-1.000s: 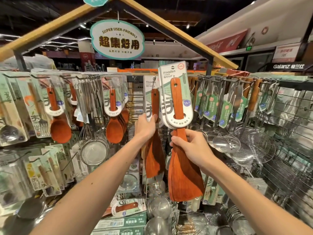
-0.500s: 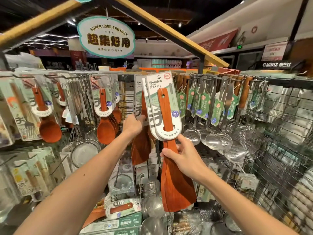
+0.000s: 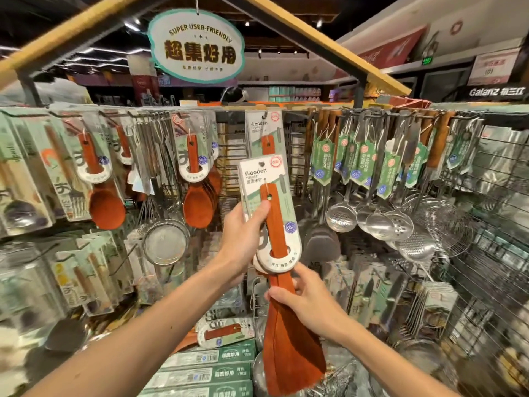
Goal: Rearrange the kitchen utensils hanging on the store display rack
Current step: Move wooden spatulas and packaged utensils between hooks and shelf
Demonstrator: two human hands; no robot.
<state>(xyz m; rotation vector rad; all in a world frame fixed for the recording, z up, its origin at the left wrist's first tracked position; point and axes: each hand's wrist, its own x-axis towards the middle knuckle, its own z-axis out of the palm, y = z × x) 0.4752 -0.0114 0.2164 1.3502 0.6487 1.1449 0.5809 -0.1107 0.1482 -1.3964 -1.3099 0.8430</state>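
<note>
A reddish wooden turner [image 3: 289, 351] with a pale green card sleeve reading "Wooden" is held off the rack, in front of the display's middle. My left hand [image 3: 243, 236] grips the card and the upper handle. My right hand [image 3: 307, 305] holds the neck just below the card, above the broad blade. Behind it another carded wooden turner [image 3: 264, 136] still hangs from a hook on the display rack [image 3: 232, 150]. More than one card seems stacked in my hands; I cannot tell how many.
Wooden spoons [image 3: 197, 196] and a wire strainer [image 3: 166, 242] hang to the left. Steel skimmers and ladles [image 3: 372, 219] hang to the right, with a wire-mesh panel [image 3: 492, 253] beyond. Boxed goods [image 3: 206, 368] lie below. A hanging oval sign [image 3: 196, 45] is overhead.
The turner has come down from hook height. My left hand left the hanging turner and now grips the held turner's card. The camera view shifted.
</note>
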